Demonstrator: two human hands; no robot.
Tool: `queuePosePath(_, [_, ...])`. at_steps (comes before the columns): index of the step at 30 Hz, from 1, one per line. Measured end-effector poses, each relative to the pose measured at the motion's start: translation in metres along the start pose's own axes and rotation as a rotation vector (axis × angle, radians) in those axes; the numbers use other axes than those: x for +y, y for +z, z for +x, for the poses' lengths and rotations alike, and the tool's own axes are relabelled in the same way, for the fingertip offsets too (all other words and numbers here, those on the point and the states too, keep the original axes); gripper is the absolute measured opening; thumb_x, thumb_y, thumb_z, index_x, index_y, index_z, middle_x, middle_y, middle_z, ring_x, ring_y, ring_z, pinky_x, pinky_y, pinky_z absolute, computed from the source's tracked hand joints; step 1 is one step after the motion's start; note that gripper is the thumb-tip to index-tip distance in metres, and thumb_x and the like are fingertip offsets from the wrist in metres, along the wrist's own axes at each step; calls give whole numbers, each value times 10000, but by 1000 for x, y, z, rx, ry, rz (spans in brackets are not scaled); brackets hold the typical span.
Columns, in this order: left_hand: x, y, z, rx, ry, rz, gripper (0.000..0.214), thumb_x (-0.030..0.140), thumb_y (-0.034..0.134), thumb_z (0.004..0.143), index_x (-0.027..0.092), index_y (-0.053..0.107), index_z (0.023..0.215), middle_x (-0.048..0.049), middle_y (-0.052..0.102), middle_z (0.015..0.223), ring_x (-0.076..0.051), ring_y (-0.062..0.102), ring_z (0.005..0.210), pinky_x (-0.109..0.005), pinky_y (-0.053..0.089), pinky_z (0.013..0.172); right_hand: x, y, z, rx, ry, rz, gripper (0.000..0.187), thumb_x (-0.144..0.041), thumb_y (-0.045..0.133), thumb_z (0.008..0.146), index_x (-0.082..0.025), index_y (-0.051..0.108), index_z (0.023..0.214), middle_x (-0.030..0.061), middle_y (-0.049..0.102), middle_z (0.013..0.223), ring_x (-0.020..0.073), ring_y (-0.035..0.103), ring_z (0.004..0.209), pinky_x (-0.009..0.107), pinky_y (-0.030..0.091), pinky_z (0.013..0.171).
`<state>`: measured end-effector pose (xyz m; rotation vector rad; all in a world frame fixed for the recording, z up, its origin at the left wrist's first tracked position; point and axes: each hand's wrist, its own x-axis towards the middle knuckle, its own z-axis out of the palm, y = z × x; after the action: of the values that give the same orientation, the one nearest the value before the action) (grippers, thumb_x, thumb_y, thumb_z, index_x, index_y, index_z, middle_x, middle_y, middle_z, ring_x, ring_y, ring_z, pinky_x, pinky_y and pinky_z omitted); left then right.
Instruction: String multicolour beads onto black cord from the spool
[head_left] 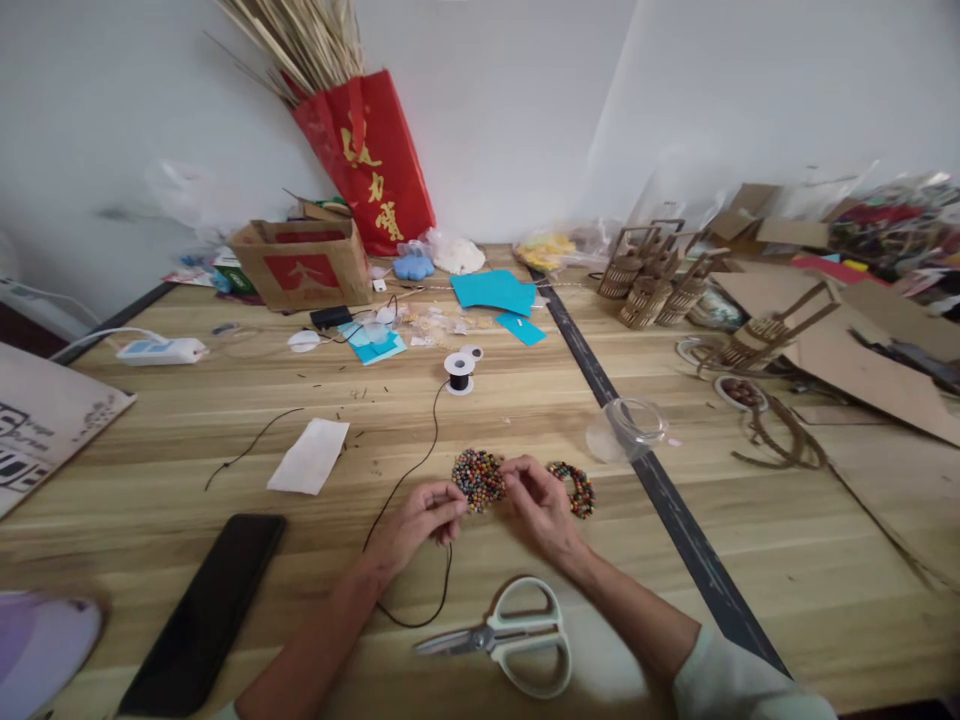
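A pile of small multicoloured beads [478, 480] lies on the wooden table between my hands. My left hand [429, 512] is closed in a pinch at the pile's lower left, on a thin black cord [448, 575] that hangs from its fingers in a loop. From there the cord runs behind my left wrist and up to a black-wound white spool [459, 374]. My right hand [538, 497] pinches at the right edge of the pile; whatever is between its fingertips is too small to make out. Just beyond it rests a ring of strung beads [573, 489].
Scissors [517, 637] lie close in front of my forearms, and a black phone [206, 610] is at the left. A clear plastic container [628, 430] stands right of the bead ring. Farther back are a red bag [367, 160], a cardboard box [300, 265] and small bamboo baskets [646, 298].
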<state>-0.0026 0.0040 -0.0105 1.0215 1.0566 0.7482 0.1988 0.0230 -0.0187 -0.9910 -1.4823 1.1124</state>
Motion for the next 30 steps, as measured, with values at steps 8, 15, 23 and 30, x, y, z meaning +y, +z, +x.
queuePosePath(8, [5,2,-1,61,71,40,312,455,670,761,161,567,739,-19,661,654,-111,543,523,-207,390,477,4,-16,12,91,-54,-137,216,-363,535,921,-174,640,906,-7,616,654,119,561,565,217,461,539])
queuePosePath(15, [5,4,-1,220,255,261,184,332,641,763,165,597,697,5,582,656,-137,522,630,-233,419,595,10,-30,18,-58,-316,-729,282,-176,433,943,-176,624,1150,114,648,1032,235,606,943,360,537,794])
queuePosePath(23, [3,0,0,354,467,439,150,259,553,834,182,585,709,-102,648,1002,-229,604,1008,-336,468,904,19,-15,9,-227,-395,-861,502,-127,337,968,-152,352,1469,174,463,1416,291,416,1338,524,420,1087])
queuePosePath(30, [-4,-1,5,316,431,632,197,314,409,952,205,544,859,-141,465,1465,-262,396,1379,-464,326,1128,34,-1,3,-277,-341,-838,623,-354,406,995,-156,167,1536,193,323,1524,306,290,1429,549,367,1124])
